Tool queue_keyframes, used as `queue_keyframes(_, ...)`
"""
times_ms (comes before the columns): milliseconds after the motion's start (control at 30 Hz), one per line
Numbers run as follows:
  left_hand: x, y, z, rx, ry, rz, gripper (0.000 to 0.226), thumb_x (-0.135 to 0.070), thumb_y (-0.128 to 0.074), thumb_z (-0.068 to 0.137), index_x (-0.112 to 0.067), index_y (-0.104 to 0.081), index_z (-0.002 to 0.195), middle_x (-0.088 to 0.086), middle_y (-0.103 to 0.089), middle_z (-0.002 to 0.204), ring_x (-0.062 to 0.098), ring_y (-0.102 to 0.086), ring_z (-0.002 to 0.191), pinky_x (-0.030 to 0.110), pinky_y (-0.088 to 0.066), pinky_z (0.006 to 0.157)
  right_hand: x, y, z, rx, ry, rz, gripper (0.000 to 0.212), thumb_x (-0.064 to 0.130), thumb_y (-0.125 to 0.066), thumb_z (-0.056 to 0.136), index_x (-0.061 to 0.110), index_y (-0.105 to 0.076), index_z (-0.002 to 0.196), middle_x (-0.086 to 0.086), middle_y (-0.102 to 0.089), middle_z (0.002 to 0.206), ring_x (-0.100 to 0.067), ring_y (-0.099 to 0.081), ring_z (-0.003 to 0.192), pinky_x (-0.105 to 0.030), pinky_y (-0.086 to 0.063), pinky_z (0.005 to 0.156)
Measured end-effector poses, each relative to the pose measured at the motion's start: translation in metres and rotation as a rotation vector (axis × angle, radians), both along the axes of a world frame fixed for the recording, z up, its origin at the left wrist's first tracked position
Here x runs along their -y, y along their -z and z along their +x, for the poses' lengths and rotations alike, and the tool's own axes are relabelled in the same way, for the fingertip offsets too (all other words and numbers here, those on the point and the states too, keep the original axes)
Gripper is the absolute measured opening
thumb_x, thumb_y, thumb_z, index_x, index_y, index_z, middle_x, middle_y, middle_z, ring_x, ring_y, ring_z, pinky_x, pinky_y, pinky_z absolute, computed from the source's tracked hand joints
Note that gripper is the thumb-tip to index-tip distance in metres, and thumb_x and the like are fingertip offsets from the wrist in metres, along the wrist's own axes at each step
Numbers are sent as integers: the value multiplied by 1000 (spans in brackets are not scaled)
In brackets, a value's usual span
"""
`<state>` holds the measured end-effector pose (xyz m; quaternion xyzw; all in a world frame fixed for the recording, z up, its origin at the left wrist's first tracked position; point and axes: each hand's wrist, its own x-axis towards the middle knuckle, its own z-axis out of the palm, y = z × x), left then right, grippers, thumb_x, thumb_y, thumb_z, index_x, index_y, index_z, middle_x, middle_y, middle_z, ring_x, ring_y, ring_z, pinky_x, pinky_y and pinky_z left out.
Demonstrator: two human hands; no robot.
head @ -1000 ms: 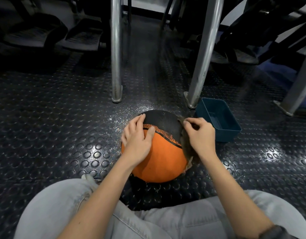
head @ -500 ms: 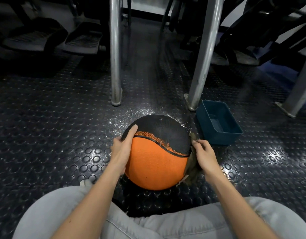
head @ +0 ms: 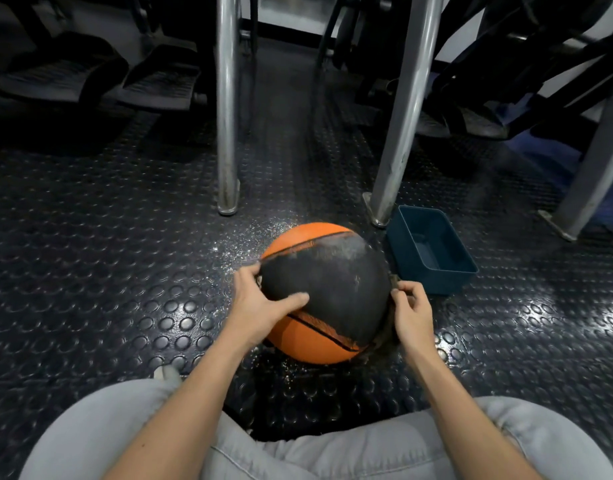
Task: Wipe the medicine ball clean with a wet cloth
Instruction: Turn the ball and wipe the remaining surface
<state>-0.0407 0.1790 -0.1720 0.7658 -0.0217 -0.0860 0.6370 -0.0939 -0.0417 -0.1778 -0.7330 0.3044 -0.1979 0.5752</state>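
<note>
Firmly, the left hand [head: 263, 306] grips the medicine ball [head: 326, 292], fingers wrapped round its left flank and the thumb laid flat across the black panel. This looks like a bracing hold, meant to stop the sphere rolling or to turn it to a fresh face. Opposite, the right hand [head: 410, 310] pinches a dark cloth [head: 390, 329] between curled fingers and thumb. It presses the cloth against the ball's right side, where most of the fabric is tucked out of sight behind the curve. With a hand on either side, one can push while the other resists.

The ball sits on the floor [head: 107, 271] between the two hands, just ahead of the person's knees [head: 332, 452], which are in pale denim. Its skin is grainy rubber, with orange panels above and below a wide black band. The seams are frayed, and a dull grey smear on the black suggests grime not yet lifted.

Just beyond the right hand stands a blue rectangular plastic tub [head: 433, 251], probably kept close for wetting the cloth. Further out, two scuffed steel legs [head: 227, 98] rise from black rubber matting studded with round, glossy buttons.
</note>
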Motion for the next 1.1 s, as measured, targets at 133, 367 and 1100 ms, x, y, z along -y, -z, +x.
queue_keyframes(133,-1,-8,-2,-45,19,26,78,-51,-79,63,-19,-37,120,-3,-35,124,13,-38,121,26,-33,97,4,-8,-4,79,28,-41,19,14,-56,92,29,-58,81,3,-60,85,-15,-53,83,-26,-42,75)
queue_keyframes(367,8,-9,-22,115,97,313,109,-81,-59,34,-58,-17,132,-15,-14,118,14,-18,129,45,-20,113,-11,-31,-14,154,-179,-521,24,15,-67,83,32,-57,96,5,-57,92,9,-47,88,-4,-33,78)
queue_keyframes(1100,-11,-23,-13,242,191,397,105,-79,-58,35,-55,-26,132,-22,-22,149,9,-13,141,47,-8,116,-41,-41,-17,427,-343,-946,19,25,-64,79,12,-75,88,-2,-56,89,-15,-45,80,-12,-34,77)
